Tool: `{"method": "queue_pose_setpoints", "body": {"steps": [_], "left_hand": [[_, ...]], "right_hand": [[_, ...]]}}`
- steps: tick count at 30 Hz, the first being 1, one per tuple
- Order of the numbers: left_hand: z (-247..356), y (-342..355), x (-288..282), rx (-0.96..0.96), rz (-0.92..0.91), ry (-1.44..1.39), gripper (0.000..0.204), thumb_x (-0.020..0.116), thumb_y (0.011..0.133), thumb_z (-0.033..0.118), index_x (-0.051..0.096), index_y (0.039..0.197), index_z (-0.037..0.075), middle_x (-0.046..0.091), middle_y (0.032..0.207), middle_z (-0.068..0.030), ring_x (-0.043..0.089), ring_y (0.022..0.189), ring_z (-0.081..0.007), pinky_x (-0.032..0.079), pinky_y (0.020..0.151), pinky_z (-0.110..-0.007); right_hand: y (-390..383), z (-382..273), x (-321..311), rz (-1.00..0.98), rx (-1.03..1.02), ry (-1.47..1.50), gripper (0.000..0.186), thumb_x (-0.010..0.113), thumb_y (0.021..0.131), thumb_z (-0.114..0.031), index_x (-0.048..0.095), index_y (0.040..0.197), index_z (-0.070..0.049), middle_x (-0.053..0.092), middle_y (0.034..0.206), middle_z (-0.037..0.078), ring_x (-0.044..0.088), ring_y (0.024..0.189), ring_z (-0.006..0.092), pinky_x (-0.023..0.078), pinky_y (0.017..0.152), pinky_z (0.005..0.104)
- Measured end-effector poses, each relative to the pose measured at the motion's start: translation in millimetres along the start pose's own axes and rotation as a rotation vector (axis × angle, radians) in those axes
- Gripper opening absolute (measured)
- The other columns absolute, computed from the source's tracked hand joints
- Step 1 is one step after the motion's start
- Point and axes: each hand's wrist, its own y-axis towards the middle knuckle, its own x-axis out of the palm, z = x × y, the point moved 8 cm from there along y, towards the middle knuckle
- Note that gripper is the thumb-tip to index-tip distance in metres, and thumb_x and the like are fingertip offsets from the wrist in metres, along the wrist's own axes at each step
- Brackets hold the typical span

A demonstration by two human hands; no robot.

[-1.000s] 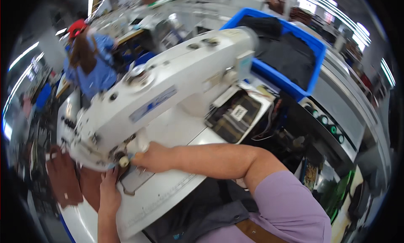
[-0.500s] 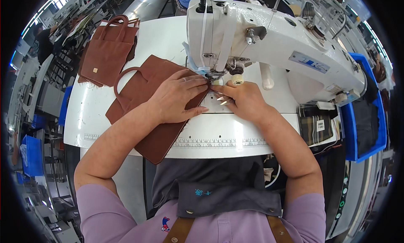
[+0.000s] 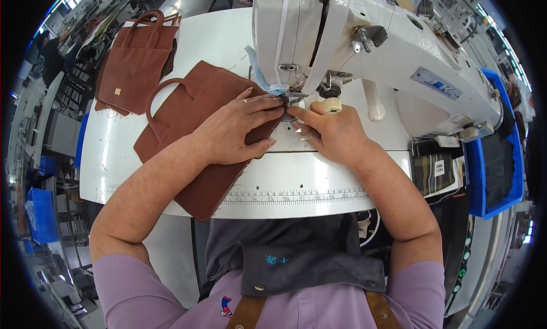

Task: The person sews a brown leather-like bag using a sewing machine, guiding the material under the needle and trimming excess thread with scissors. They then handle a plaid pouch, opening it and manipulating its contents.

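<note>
Pressing the bag (image 3: 194,112) to the counter (image 3: 313,169), at eight o'clock from the machine (image 3: 399,49), we spread our left hand (image 3: 231,129) over it; our right hand (image 3: 337,129) curls by its edge, pinching what, we cannot tell. Light, even pressure should steady it best.

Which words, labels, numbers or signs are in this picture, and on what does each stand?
I leave the wording uncopied.
Sewing machine: blue nameplate with lettering.
White tabletop: ruler scale with tiny numbers.
Dark apron: light-blue embroidered characters.
Plaid fabric: white label, dark print.
Brown bag: gold tag, too small to read any text.
</note>
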Motion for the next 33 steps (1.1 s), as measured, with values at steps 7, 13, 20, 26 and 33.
{"method": "queue_pose_setpoints", "body": {"steps": [7, 13, 20, 26, 33], "left_hand": [[0.7, 3.5, 2.3, -0.063, 0.071, -0.011, 0.056, 0.072, 0.085, 0.024, 0.060, 0.132, -0.004, 0.055, 0.142, -0.0185, 0.051, 0.132, -0.0364, 0.035, 0.117, -0.051], [11.5, 1.3, 9.0, -0.165, 0.103, 0.071, 0.055, 0.066, 0.092, 0.031, 0.059, 0.134, -0.005, 0.053, 0.145, -0.0201, 0.045, 0.140, -0.0346, 0.028, 0.119, -0.059], [15.9, -0.6, 22.0, -0.323, 0.137, 0.151, 0.060, 0.061, 0.095, 0.035, 0.054, 0.139, -0.005, 0.049, 0.149, -0.0205, 0.041, 0.144, -0.0340, 0.025, 0.119, -0.061], [17.6, 4.3, 26.1, -0.369, 0.175, 0.233, 0.062, 0.059, 0.097, 0.038, 0.053, 0.138, -0.007, 0.049, 0.148, -0.0224, 0.040, 0.144, -0.0342, 0.026, 0.118, -0.061], [16.6, 9.9, 28.8, -0.395, 0.206, 0.277, 0.064, 0.056, 0.098, 0.041, 0.051, 0.138, -0.009, 0.050, 0.147, -0.0244, 0.042, 0.143, -0.0362, 0.026, 0.118, -0.060]], "right_hand": [[-1.6, 0.1, -3.3, 0.076, -0.052, -0.079, 0.037, 0.074, 0.086, -0.025, 0.070, 0.122, -0.019, 0.063, 0.082, 0.002, 0.065, 0.070, 0.0242, 0.051, 0.060, 0.0390], [-2.9, 3.5, -3.4, 0.107, -0.069, -0.048, 0.035, 0.073, 0.086, -0.024, 0.070, 0.120, -0.018, 0.064, 0.082, 0.003, 0.066, 0.070, 0.0254, 0.051, 0.061, 0.0403], [-3.1, 5.6, -2.8, 0.078, -0.041, 0.020, 0.029, 0.071, 0.086, -0.019, 0.071, 0.115, -0.019, 0.067, 0.086, 0.008, 0.069, 0.075, 0.0316, 0.055, 0.067, 0.0450], [-7.1, 5.5, -10.4, 0.139, -0.094, 0.035, 0.024, 0.070, 0.086, -0.016, 0.072, 0.110, -0.016, 0.068, 0.084, 0.007, 0.069, 0.075, 0.0300, 0.055, 0.066, 0.0429], [-27.1, -12.2, -34.1, 0.172, -0.060, 0.024, 0.015, 0.070, 0.082, -0.010, 0.074, 0.096, -0.013, 0.068, 0.081, 0.007, 0.068, 0.074, 0.0289, 0.054, 0.065, 0.0416]]}}
